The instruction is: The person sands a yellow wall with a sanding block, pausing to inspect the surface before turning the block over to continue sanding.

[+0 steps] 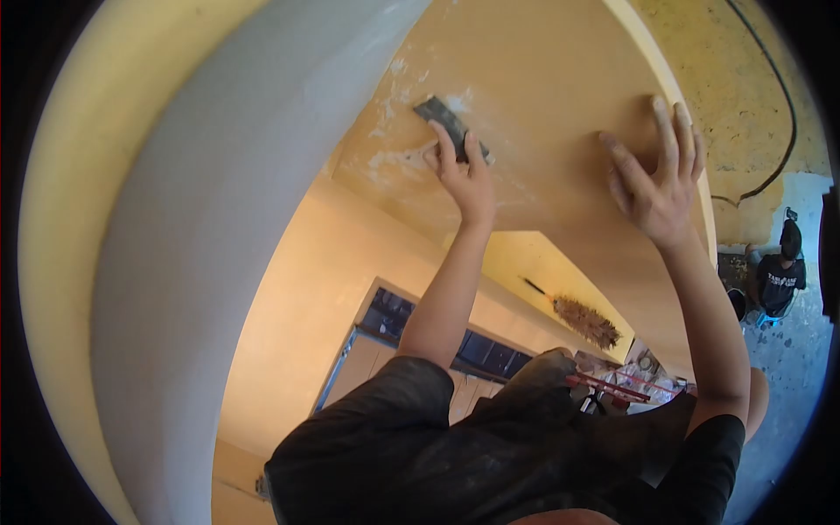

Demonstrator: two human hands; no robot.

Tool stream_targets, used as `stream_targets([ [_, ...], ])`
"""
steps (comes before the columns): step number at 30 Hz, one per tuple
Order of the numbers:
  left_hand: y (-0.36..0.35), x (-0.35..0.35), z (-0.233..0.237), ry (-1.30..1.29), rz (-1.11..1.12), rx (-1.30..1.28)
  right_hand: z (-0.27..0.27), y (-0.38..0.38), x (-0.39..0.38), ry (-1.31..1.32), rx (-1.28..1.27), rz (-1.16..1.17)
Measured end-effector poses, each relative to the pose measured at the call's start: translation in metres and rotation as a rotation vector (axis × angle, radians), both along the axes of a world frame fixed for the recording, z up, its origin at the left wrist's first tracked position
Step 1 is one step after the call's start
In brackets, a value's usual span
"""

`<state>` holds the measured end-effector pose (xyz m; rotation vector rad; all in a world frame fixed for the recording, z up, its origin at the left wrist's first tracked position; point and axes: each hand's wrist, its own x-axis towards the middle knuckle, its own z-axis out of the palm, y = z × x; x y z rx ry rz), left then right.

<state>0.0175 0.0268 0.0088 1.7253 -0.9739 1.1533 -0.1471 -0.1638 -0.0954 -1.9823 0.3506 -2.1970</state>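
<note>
My left hand [464,179] grips a dark, flat rectangular pad [442,116], which looks like a sanding pad, between thumb and fingers. The pad lies against a smooth tan wall surface [542,79]. White smears of filler [398,157] and pale scuffs surround it. My right hand [661,184] is spread on the same surface, fingers apart, with its outer fingertips by the pale curved edge [669,61]. It holds nothing. Both forearms reach up from black sleeves.
A brown feather duster [586,322] lies on a yellow ledge. Dark window panes [389,311] sit below. At right, a person in a black shirt [779,282] sits on a blue stool [768,320] near a dark bucket [737,303]. A black cable [792,114] hangs along the yellow wall.
</note>
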Motion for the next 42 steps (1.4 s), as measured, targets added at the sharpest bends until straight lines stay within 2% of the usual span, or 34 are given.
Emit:
stream_targets([
  [1,-0.004,-0.001,-0.002,-0.043,0.045,0.087,0.0,-0.002,0.0,-0.008,0.001,-0.027],
  [2,-0.007,0.005,0.008,0.103,-0.046,0.009,-0.001,-0.002,0.001,-0.024,-0.011,-0.008],
  [5,-0.038,-0.023,0.044,0.036,-0.099,-0.095,-0.002,0.001,0.002,-0.028,-0.01,0.027],
  [7,-0.027,-0.011,0.021,0.029,-0.017,-0.077,-0.001,0.0,0.0,0.001,-0.004,0.01],
  [9,-0.025,-0.004,-0.001,-0.12,-0.109,-0.014,-0.001,-0.004,0.0,-0.006,-0.004,0.008],
  [11,-0.025,-0.002,0.002,-0.037,-0.107,-0.02,-0.001,-0.003,0.001,-0.025,-0.026,0.028],
  [13,-0.037,-0.041,0.021,0.027,-0.093,0.021,-0.002,-0.001,0.005,-0.012,0.003,0.02],
  [15,-0.043,-0.061,0.029,-0.21,0.059,0.242,-0.009,-0.008,0.001,-0.028,-0.046,0.121],
  [17,-0.062,-0.091,0.027,-0.125,-0.082,0.138,-0.013,-0.013,0.001,0.002,-0.062,0.095],
  [19,-0.071,-0.12,0.014,0.084,-0.244,0.033,-0.014,-0.013,-0.005,0.008,-0.052,0.146],
  [22,-0.058,-0.126,-0.006,0.153,-0.317,0.01,-0.012,-0.011,-0.005,-0.007,-0.052,0.13],
  [24,-0.044,-0.115,-0.016,0.146,-0.18,0.049,-0.014,-0.011,-0.002,-0.01,-0.054,0.114],
  [28,-0.016,-0.088,-0.029,0.164,-0.058,0.083,-0.015,-0.008,0.002,-0.014,-0.049,0.102],
  [30,-0.005,-0.078,-0.032,0.078,0.106,0.175,-0.011,-0.011,0.001,-0.046,-0.046,0.102],
  [34,0.012,-0.063,-0.044,0.14,0.181,0.21,-0.012,-0.012,0.004,-0.081,-0.076,0.11],
  [36,0.013,-0.058,-0.044,0.256,0.122,0.149,-0.01,-0.015,0.002,-0.063,-0.065,0.101],
  [42,0.027,-0.05,-0.043,0.241,0.147,0.216,-0.013,-0.012,0.008,-0.08,-0.06,0.066],
])
